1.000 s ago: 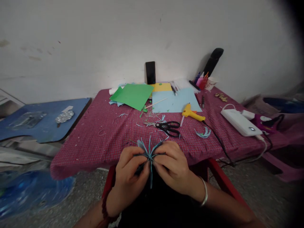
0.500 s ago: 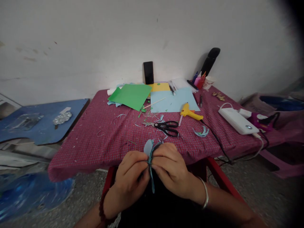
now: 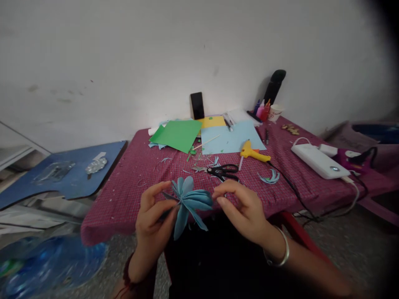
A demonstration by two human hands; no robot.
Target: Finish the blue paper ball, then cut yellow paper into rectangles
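Note:
A blue paper flower (image 3: 188, 200) with several looped petals hangs in front of the table's near edge. My left hand (image 3: 152, 218) pinches it from the left side, fingers closed on its centre. My right hand (image 3: 241, 207) is just right of the flower, thumb and forefinger curled close to the tip of a petal; whether they touch it is unclear. A silver bangle sits on my right wrist and a dark bead band on my left.
The table has a red checked cloth (image 3: 140, 174). On it lie black scissors (image 3: 225, 170), a yellow glue gun (image 3: 252, 151) with its cord, green paper (image 3: 179, 133), light blue paper (image 3: 229, 138), paper scraps and a white power bank (image 3: 318, 160). A blue board (image 3: 62, 172) stands left.
My hands moved apart. The flower, earlier squeezed between both hands, now fans out with its petals spread, held by my left hand. The camera view shifted slightly.

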